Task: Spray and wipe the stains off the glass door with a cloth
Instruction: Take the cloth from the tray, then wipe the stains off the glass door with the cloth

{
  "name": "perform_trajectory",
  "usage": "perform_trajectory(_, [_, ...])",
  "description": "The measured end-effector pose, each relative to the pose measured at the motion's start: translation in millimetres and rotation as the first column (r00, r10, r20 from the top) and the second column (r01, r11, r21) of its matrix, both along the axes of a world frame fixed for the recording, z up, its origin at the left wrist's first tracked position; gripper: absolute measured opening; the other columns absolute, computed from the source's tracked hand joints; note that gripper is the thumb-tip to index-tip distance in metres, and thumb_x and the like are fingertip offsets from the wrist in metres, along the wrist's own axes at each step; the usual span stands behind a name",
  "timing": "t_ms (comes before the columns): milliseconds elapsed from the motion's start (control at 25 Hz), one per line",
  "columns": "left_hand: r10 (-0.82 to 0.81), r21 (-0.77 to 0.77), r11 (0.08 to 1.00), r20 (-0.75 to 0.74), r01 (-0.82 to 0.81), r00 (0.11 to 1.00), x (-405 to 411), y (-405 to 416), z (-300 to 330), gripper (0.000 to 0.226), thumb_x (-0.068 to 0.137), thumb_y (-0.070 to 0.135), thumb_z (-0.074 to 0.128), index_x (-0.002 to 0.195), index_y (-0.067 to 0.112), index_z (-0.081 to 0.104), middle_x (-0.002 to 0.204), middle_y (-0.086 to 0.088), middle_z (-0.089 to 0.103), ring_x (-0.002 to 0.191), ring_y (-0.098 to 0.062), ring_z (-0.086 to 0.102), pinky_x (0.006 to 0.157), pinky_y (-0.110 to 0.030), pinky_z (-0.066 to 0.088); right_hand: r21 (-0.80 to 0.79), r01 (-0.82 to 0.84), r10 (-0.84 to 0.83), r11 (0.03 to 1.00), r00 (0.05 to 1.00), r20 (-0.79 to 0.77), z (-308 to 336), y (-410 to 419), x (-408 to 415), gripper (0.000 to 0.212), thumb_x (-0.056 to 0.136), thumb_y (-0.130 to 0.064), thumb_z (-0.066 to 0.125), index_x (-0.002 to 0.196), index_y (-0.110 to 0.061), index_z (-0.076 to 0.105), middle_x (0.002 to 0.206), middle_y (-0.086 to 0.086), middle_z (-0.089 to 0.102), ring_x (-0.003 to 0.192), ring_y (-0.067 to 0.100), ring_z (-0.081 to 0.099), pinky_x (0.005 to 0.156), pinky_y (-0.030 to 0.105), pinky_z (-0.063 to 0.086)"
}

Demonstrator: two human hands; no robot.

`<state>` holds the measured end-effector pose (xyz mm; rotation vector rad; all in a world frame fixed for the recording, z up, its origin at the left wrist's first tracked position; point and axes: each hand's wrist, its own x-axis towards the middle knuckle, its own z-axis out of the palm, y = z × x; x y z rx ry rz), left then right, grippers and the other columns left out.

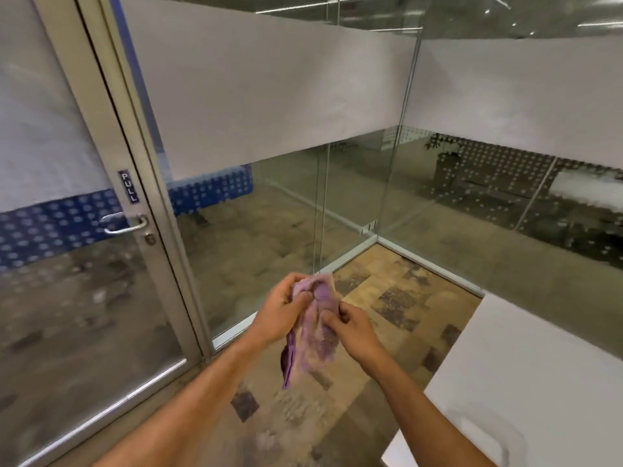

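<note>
while the left hand (281, 310) grips the cloth (313, 328), the right hand (350, 326) pinches it.

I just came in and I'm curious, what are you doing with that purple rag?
A person holds a crumpled purple cloth in both hands, the left hand and right hand each pinching it. They stand in front of the metal-framed glass door. No hand or cloth touches the glass yet, and no spray bottle is visible.

door side: glass door (67, 281) with metal frame (145, 183) closes off the left; handle (123, 224) sticks out
ahead: glass wall (269, 203) blocks forward
right: second glass wall (505, 210), white table (526, 372) fills lower right
open room: carpet floor (381, 298) between door, walls, table
</note>
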<state>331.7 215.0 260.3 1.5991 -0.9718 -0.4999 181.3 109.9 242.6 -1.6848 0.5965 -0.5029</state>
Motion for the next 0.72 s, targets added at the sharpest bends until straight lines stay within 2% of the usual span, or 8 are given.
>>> perform_trajectory(160, [0.196, 0.018, 0.98, -0.306, -0.2, 0.932, 63, 46, 2, 0.029, 0.095, 0.013, 0.07, 0.123, 0.006, 0.062, 0.098, -0.012, 0.07, 0.084, -0.019, 0.064, 0.07, -0.025, 0.053, 0.116, -0.063, 0.054, 0.991, 0.995, 0.084, 18, 42, 71, 0.018, 0.097, -0.024, 0.065, 0.1, -0.009, 0.074, 0.098, 0.012, 0.077, 0.085, 0.014, 0.07, 0.074, 0.03, 0.054])
perform_trajectory(280, [0.288, 0.124, 0.958, -0.439, -0.26, 0.851, 111, 81, -8, 0.038, 0.094, 0.043, 0.068, 0.11, 0.009, 0.067, 0.095, -0.01, 0.069, 0.074, -0.017, 0.065, 0.065, -0.023, 0.053, 0.216, -0.119, 0.088, 0.969, 0.985, 0.146, 20, 66, 122, 0.019, 0.098, -0.024, 0.063, 0.102, -0.008, 0.073, 0.098, 0.01, 0.078, 0.086, 0.017, 0.072, 0.075, 0.031, 0.057])
perform_trajectory(320, [0.283, 0.18, 0.958, -0.476, -0.223, 0.833, 125, 92, -13, 0.053, 0.09, 0.06, 0.062, 0.107, 0.01, 0.069, 0.095, -0.011, 0.072, 0.077, -0.022, 0.069, 0.073, -0.028, 0.056, 0.25, -0.143, 0.105, 0.958, 0.981, 0.16, 19, 71, 137, 0.021, 0.099, -0.024, 0.062, 0.106, -0.007, 0.072, 0.103, 0.012, 0.078, 0.089, 0.019, 0.073, 0.079, 0.033, 0.058])
perform_trajectory(400, [0.245, 0.259, 0.959, -0.55, -0.116, 0.798, 149, 116, -23, 0.075, 0.091, 0.077, 0.038, 0.118, 0.014, 0.071, 0.11, -0.013, 0.077, 0.104, -0.032, 0.073, 0.099, -0.042, 0.052, 0.3, -0.185, 0.136, 0.936, 0.975, 0.176, 17, 83, 167, 0.021, 0.1, -0.019, 0.061, 0.112, -0.005, 0.07, 0.109, 0.016, 0.076, 0.095, 0.023, 0.073, 0.084, 0.037, 0.058])
perform_trajectory(480, [0.194, 0.191, 0.977, -0.642, -0.09, 0.742, 164, 134, -27, 0.072, 0.103, 0.067, 0.023, 0.125, 0.017, 0.07, 0.122, -0.012, 0.075, 0.118, -0.029, 0.069, 0.107, -0.045, 0.048, 0.312, -0.221, 0.174, 0.924, 0.97, 0.172, 15, 91, 192, 0.019, 0.097, -0.008, 0.062, 0.114, -0.003, 0.068, 0.111, 0.019, 0.075, 0.098, 0.026, 0.072, 0.089, 0.042, 0.057])
perform_trajectory(520, [0.18, 0.136, 0.984, -0.675, -0.12, 0.716, 169, 140, -24, 0.064, 0.106, 0.059, 0.028, 0.127, 0.015, 0.069, 0.124, -0.013, 0.073, 0.119, -0.029, 0.068, 0.107, -0.047, 0.048, 0.314, -0.244, 0.201, 0.917, 0.966, 0.165, 13, 93, 204, 0.022, 0.093, -0.002, 0.065, 0.114, -0.003, 0.068, 0.109, 0.02, 0.075, 0.096, 0.027, 0.071, 0.089, 0.043, 0.057])
perform_trajectory(600, [0.218, 0.068, 0.97, -0.658, -0.232, 0.721, 185, 149, -21, 0.045, 0.097, 0.045, 0.06, 0.13, 0.015, 0.065, 0.125, -0.013, 0.073, 0.113, -0.031, 0.07, 0.103, -0.058, 0.051, 0.283, -0.29, 0.263, 0.914, 0.956, 0.131, 11, 97, 227, 0.03, 0.081, 0.001, 0.066, 0.111, -0.004, 0.069, 0.096, 0.017, 0.075, 0.085, 0.023, 0.068, 0.075, 0.038, 0.056])
perform_trajectory(720, [0.359, 0.056, 0.914, -0.569, -0.401, 0.74, 210, 160, -18, 0.072, 0.071, 0.025, 0.082, 0.138, 0.021, 0.056, 0.108, -0.009, 0.076, 0.091, -0.029, 0.073, 0.091, -0.065, 0.054, 0.223, -0.307, 0.3, 0.925, 0.952, 0.066, 7, 94, 261, 0.029, 0.078, 0.006, 0.062, 0.104, -0.005, 0.07, 0.083, 0.009, 0.069, 0.073, 0.019, 0.058, 0.061, 0.025, 0.048])
